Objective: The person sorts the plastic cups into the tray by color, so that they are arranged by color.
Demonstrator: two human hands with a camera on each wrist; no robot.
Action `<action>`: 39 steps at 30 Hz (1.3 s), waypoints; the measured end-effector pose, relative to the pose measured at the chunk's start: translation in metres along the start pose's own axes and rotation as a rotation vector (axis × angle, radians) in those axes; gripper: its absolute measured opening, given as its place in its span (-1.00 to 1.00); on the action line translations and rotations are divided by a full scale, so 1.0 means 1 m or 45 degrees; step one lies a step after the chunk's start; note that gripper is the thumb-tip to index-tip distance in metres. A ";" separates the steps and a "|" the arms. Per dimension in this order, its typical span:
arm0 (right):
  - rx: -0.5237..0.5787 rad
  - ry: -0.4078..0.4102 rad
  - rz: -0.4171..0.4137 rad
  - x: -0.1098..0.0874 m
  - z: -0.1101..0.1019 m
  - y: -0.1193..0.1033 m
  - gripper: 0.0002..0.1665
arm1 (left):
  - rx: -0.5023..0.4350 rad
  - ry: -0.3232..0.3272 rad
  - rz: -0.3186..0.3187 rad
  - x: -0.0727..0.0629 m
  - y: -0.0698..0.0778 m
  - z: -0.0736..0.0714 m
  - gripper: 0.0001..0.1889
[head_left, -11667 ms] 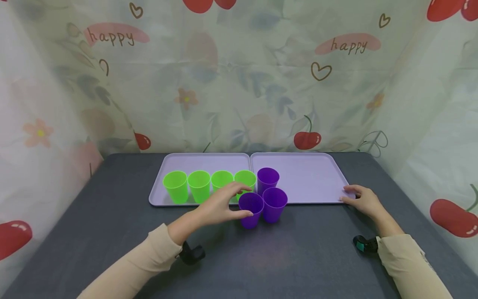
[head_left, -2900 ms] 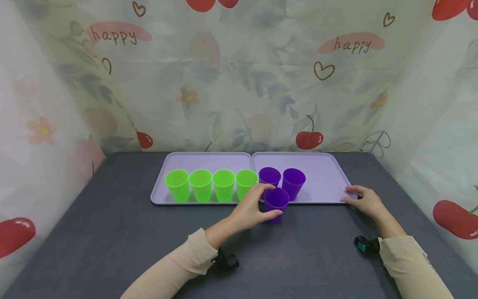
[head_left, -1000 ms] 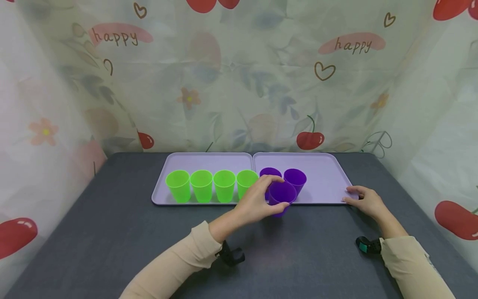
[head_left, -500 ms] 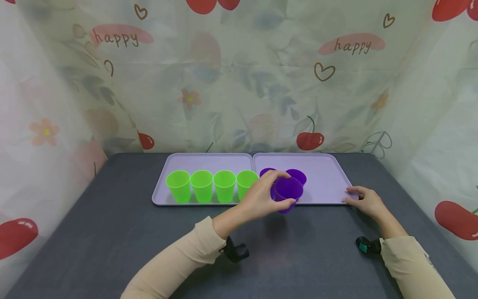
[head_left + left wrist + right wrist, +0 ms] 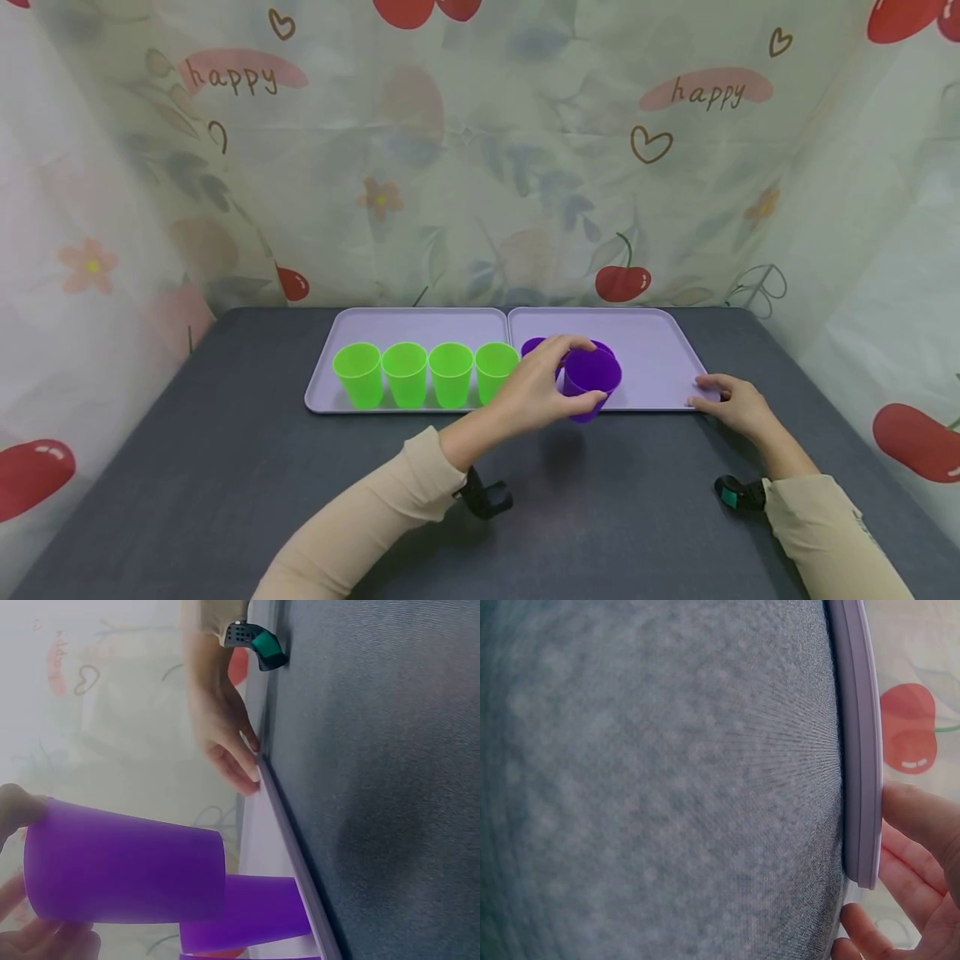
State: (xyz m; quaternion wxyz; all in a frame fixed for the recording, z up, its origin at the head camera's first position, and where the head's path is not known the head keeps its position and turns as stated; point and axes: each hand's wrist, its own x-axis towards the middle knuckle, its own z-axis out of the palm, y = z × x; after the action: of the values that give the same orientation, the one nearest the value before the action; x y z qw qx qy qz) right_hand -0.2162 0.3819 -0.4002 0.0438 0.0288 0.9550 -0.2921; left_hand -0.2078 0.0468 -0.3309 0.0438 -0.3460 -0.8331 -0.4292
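Note:
My left hand (image 5: 536, 387) holds a purple cup (image 5: 592, 375) between thumb and fingers, raised over the front edge of the right-hand lilac tray (image 5: 652, 350). In the left wrist view this held cup (image 5: 127, 862) hangs apart from the table. Two more purple cups stand on that tray: one (image 5: 531, 344) is partly covered by my fingers, while the other (image 5: 262, 911) is mostly hidden behind the held cup in the head view. My right hand (image 5: 738, 408) grips the tray's front right corner, with the thumb and fingers on its rim (image 5: 862, 855).
Several lime-green cups (image 5: 405, 375) stand in a row along the front of the left lilac tray (image 5: 420, 321), which adjoins the right one. Dark grey cloth (image 5: 615, 517) covers the table. A patterned curtain (image 5: 480, 167) hangs behind and at both sides.
My left hand has lifted the purple cup from the table and moved it right and forward. Earlier, another purple cup went from the table onto the tray. The right hand stays put.

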 end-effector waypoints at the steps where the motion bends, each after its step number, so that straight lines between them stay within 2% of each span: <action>1: 0.002 0.000 0.000 0.000 0.000 0.000 -0.30 | 0.003 -0.002 0.004 0.001 0.001 0.000 -0.45; 13: 0.011 -0.005 0.012 0.000 0.000 0.000 -0.29 | 0.010 -0.014 0.037 0.016 0.006 0.006 -0.48; 20: 0.008 -0.001 0.014 0.001 0.001 0.001 -0.29 | 0.005 -0.008 0.090 0.028 0.006 0.011 -0.46; 34: 0.001 0.017 0.013 0.002 0.001 0.001 -0.30 | 0.025 -0.046 0.082 0.046 0.000 0.028 -0.44; 39: -0.011 0.028 0.015 0.001 0.002 0.001 -0.29 | 0.074 -0.061 0.077 0.052 -0.001 0.036 -0.44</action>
State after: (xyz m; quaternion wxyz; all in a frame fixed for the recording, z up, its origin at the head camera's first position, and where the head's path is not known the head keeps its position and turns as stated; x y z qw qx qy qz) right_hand -0.2170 0.3817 -0.4020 0.0351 0.0375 0.9564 -0.2874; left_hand -0.2396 0.1011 -0.3352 0.0469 -0.3799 -0.8352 -0.3950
